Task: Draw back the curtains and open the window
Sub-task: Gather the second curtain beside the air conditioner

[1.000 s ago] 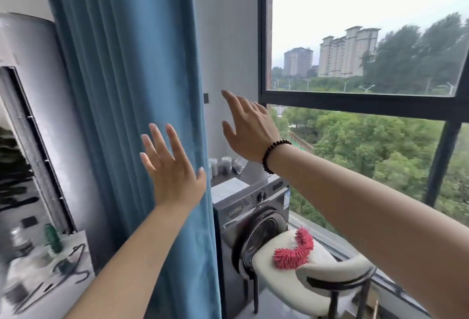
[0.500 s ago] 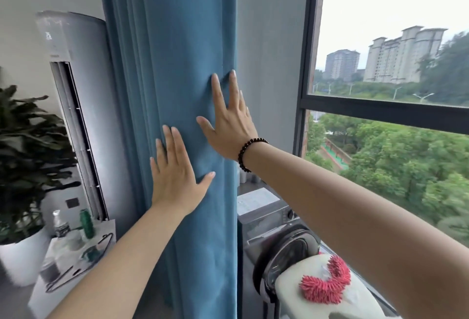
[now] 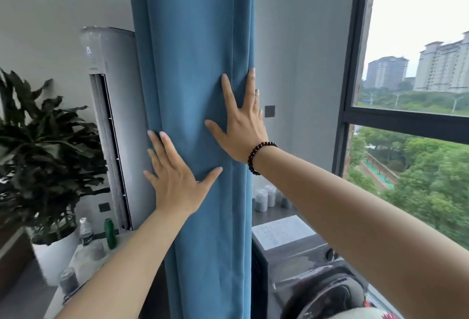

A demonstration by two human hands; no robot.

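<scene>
curtain (image 3: 193,90): blue, bunched into a column under both palms | left hand (image 3: 175,179): fingers straight, flat on cloth, below right hand | right hand (image 3: 243,125): fingers spread, pressing curtain edge | window (image 3: 406,120): right of fingertips, frame dark

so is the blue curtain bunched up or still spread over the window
Bunched up: the curtain hangs as a narrow folded column beside bare window glass, both hands pressed flat on it.
</scene>
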